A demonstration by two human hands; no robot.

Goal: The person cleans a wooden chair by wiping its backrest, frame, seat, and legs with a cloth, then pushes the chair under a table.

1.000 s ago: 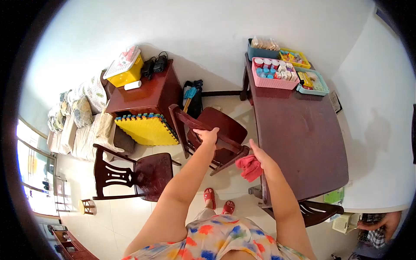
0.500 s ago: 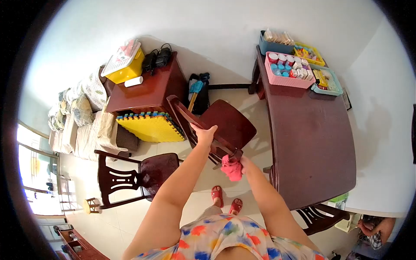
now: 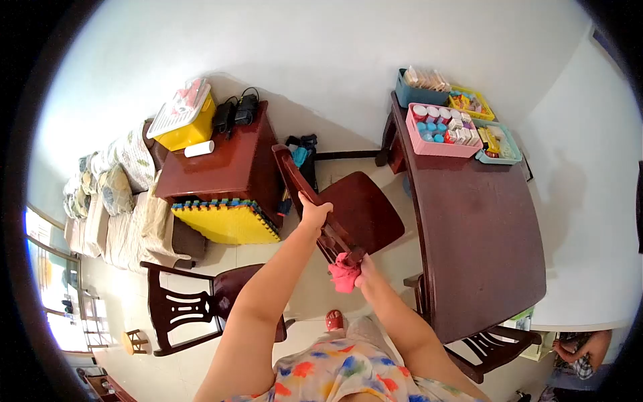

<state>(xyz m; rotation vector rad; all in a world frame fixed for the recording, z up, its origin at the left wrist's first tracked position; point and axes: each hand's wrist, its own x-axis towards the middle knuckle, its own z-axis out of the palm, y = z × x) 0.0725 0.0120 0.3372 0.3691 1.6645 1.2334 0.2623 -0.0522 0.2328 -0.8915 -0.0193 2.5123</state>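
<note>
A dark red wooden chair stands in front of me, its backrest toward me and its seat pointing to the table. My left hand is closed around the top rail of the backrest, near its middle. At the rail's near right end, my right hand is closed on a pink cloth, which is pressed against the chair's wood. The fingers of that hand are partly hidden by the cloth and the rail.
A long dark table on the right bears a pink basket and other baskets. Another chair stands at left, near a cabinet and yellow foam mats. A seated person is partly visible at lower right.
My right hand has moved left from beside the table onto the chair's rail end with the cloth. The chair has turned slightly, and my left hand has stayed on its rail.
</note>
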